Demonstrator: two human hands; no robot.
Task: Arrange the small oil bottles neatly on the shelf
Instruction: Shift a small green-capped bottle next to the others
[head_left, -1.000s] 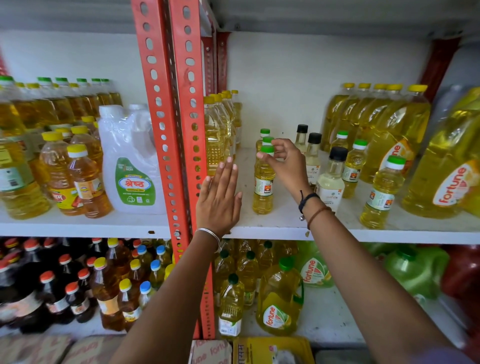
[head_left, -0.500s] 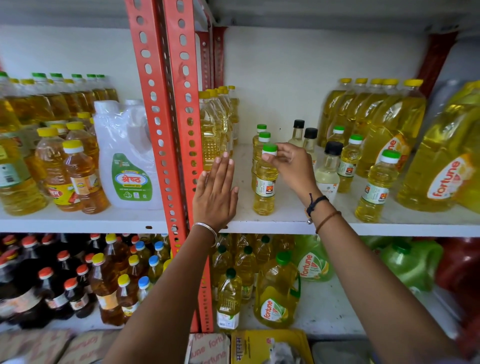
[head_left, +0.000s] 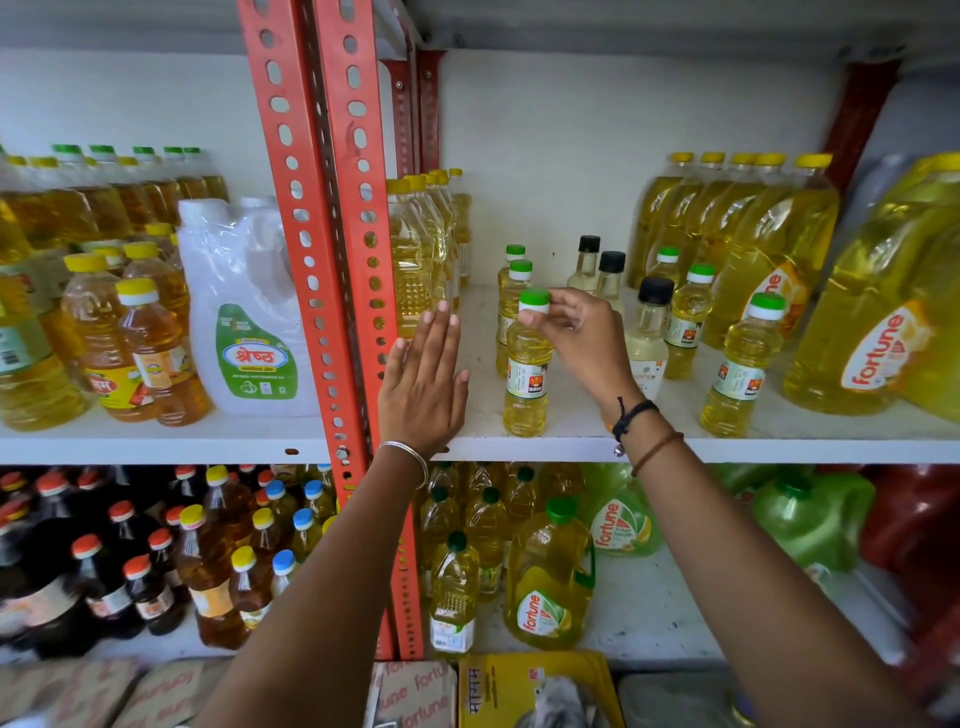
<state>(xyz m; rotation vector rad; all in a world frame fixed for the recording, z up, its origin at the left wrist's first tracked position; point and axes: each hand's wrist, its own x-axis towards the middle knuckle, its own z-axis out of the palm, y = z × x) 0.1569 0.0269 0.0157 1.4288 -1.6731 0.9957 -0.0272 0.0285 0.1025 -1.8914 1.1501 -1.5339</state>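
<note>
While the right hand (head_left: 576, 338) pinches the green cap of the front small oil bottle (head_left: 527, 371) between thumb and fingertips, the bottle stands upright near the front edge of the white shelf (head_left: 571, 447), just below and to the left of that hand. Two more green-capped small bottles (head_left: 511, 291) stand in file directly behind it, beyond the fingertips; three black-capped clear bottles (head_left: 647, 332) stand just right of the hand, partly hidden by it. Three further green-capped bottles (head_left: 743, 364) stand well to the right of the wrist. The left hand (head_left: 423, 379) is flat and open, fingers extended together, holding nothing, beside the orange slotted upright (head_left: 332, 249) and well apart from the held bottle.

The bottle appears to be thin plastic, full, and therefore light but top-steered: a cap pinch probably suffices for sliding or turning it, yet the base may tip or drag. The ribbed cap likely offers better friction than the smooth, possibly oily body; for lifting, a wrap around the labelled waist would be surer.
</note>
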